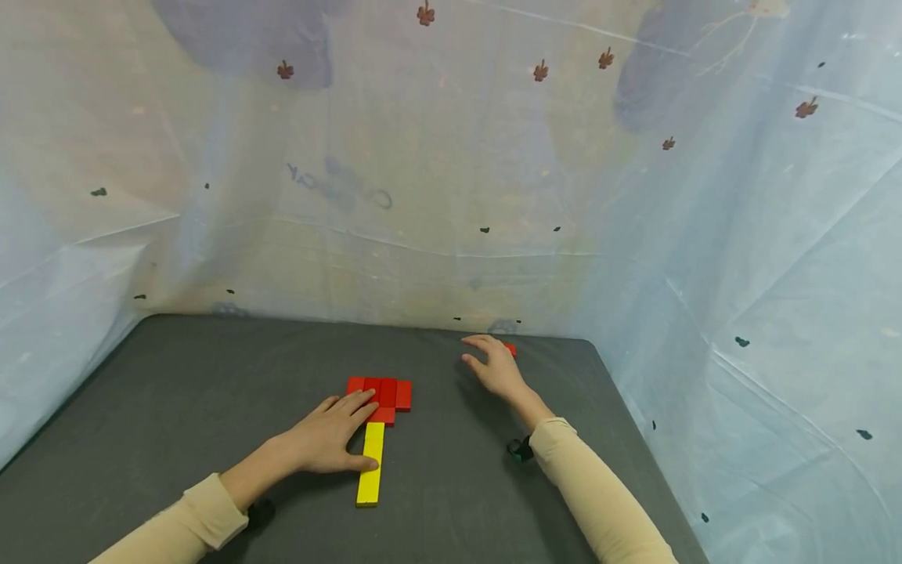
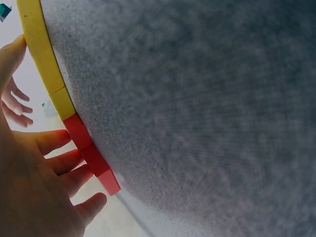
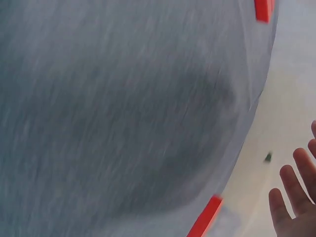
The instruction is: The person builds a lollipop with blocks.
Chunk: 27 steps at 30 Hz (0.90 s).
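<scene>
In the head view, several flat red blocks point(image 1: 403, 395) lie side by side as a cluster on the grey table. A long yellow strip point(image 1: 369, 487) runs from the cluster toward the near edge; in the left wrist view the yellow pieces point(image 2: 45, 54) line up with the red blocks point(image 2: 95, 160). My left hand point(image 1: 327, 432) lies over them, fingers outstretched onto the red blocks and thumb on the yellow strip. Farther right, my right hand point(image 1: 496, 370) is spread above the table, holding nothing visible. Beside it, a red block point(image 1: 510, 349) is partly hidden by the hand.
The dark grey table point(image 1: 232, 376) ends at a back edge against a translucent plastic sheet point(image 1: 395, 266) with leaf prints. More sheeting point(image 1: 775, 313) hangs along the right side. In the right wrist view, red blocks point(image 3: 205, 217) appear at the bottom and top right.
</scene>
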Available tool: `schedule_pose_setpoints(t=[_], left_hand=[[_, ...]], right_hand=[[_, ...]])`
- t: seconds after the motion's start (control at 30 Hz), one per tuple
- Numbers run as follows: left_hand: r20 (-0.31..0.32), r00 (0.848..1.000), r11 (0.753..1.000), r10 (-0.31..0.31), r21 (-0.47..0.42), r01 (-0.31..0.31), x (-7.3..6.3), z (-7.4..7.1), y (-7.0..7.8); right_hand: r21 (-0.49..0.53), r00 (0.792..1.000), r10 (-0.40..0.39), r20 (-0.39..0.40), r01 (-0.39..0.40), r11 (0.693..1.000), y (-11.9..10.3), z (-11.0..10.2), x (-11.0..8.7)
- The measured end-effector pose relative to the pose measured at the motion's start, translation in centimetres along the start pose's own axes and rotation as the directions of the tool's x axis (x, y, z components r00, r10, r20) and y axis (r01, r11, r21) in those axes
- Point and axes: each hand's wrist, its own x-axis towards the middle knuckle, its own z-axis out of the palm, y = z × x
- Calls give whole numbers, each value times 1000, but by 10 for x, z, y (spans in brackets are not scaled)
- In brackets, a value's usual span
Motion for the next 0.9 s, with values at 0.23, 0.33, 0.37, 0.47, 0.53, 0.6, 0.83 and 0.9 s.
schedule_pose_setpoints(t=[0.23, 0.33, 0.37, 0.47, 0.53, 0.6, 0.83, 0.9], left_hand=[[8, 1000, 1000, -13, 10, 12, -2, -3, 1], [7, 1000, 1000, -14, -2, 14, -3, -4, 2], [12, 1000, 1000, -21, 5, 21, -3, -4, 2], [20, 999, 1000, -28, 11, 28, -1, -4, 1], [26, 999, 999, -36, 18, 36, 0, -3, 1], [25, 999, 999, -39, 18, 39, 1, -2, -1], [19, 999, 999, -31, 14, 31, 2, -1, 0], [21, 999, 999, -29, 16, 29, 1, -2, 1]], right_hand=[[-60, 995, 87, -56, -90, 994, 32, -14, 4], [-102, 990, 123, -75, -130, 986, 45, -18, 6], [-118, 987, 136, -80, -145, 982, 49, -19, 6], [-157, 981, 175, -83, -187, 970, 58, -23, 7], [-181, 978, 190, -84, -202, 963, 63, -26, 9], [-200, 977, 197, -82, -209, 957, 67, -27, 10], [-238, 968, 248, -44, -251, 938, 84, -29, 15], [-251, 962, 271, -29, -269, 930, 89, -28, 16]])
